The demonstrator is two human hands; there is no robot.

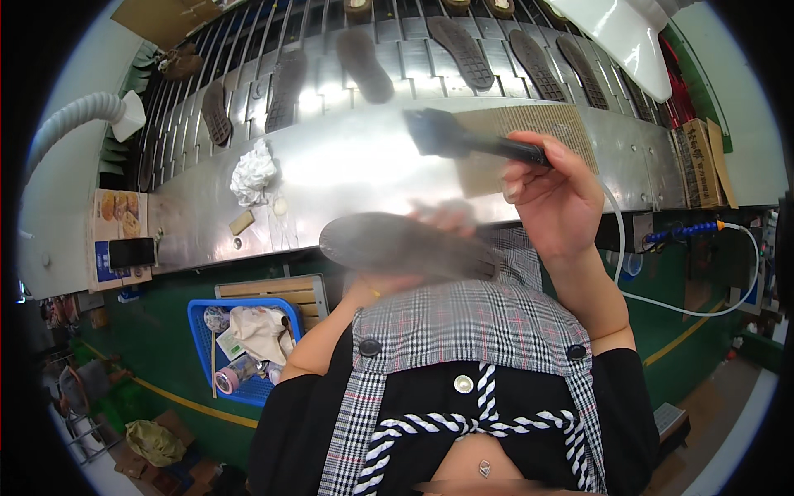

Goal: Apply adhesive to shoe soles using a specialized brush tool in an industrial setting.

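Observation:
My left hand (447,218) is closed on a dark brown shoe sole (397,246), held level in front of my apron. Motion smears both the sole and the fingers around it. In my right hand (556,183) is the black handle of a wide flat brush (440,134), gripped between thumb and fingers. Its blurred head points left, above the metal ledge and apart from the sole. A thin pale tube (619,217) comes out from behind my right wrist; whether it joins the brush cannot be seen.
More soles (460,51) lie on the slatted metal conveyor (405,50) ahead. On the ledge are corrugated cardboard (571,132), crumpled white tissue (253,172) and a small tan block (241,222). A phone (131,253) sits left, a blue basket (198,347) below. A white fixture (620,41) overhangs the upper right.

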